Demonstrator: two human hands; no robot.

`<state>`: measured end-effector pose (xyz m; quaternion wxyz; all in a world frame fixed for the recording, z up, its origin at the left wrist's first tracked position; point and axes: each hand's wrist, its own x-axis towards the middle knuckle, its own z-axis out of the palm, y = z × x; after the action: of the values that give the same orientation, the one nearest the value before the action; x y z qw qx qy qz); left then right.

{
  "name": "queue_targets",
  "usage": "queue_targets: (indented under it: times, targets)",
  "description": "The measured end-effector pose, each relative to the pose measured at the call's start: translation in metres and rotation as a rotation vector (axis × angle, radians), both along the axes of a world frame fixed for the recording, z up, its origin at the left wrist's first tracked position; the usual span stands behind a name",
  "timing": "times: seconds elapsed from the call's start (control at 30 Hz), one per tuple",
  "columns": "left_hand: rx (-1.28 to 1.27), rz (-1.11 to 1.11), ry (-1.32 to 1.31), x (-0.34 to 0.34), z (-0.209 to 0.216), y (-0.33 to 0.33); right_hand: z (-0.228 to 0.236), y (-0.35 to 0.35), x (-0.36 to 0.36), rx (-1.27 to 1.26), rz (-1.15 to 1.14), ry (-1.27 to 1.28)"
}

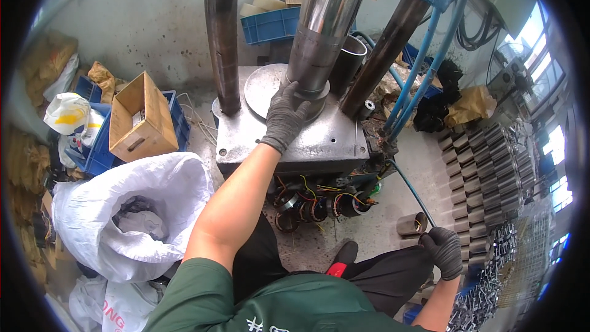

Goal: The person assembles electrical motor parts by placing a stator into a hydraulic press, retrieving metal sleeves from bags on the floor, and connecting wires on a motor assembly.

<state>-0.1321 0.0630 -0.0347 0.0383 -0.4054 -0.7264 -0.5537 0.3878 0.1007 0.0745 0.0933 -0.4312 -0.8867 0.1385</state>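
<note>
My left hand (286,118), in a dark grey glove, is against the lower end of a steel cylinder (314,61) on the press, its thumb and fingers around the near left side. Under it lies a round plate (259,91) on the grey press table (270,147). Out to the lower right, my gloved right hand (444,253) is closed round the end of a long blue-grey lever (410,185). Beside that hand a short metal sleeve (410,224) lies on the floor. Motor stators with coloured wires (313,209) sit below the table's front edge.
Dark press columns (221,37) flank the cylinder, with blue hoses (430,55) at right. Left stand a wooden box (144,117), a blue crate (101,163) and a white woven sack (86,209). Stacked metal sleeves (491,172) and metal shafts (485,289) line the right.
</note>
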Motion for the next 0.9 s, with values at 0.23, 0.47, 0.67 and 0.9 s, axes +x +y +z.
queue_targets:
  times: [0.23,0.47,0.67,0.9]
  targets:
    - [0.024,0.002,0.016,-0.002,-0.003,0.001,0.002,0.000,-0.003,0.043,0.043,-0.032]
    - [0.003,-0.015,-0.029,0.001,0.002,0.002,0.003,0.005,0.003,-0.064,0.010,0.023]
    - [0.039,-0.022,-0.035,-0.007,-0.004,-0.003,0.025,0.026,-0.013,-0.144,0.151,0.210]
    - [0.258,-0.076,-0.076,-0.014,-0.030,0.029,0.099,0.149,-0.105,0.626,0.060,0.595]
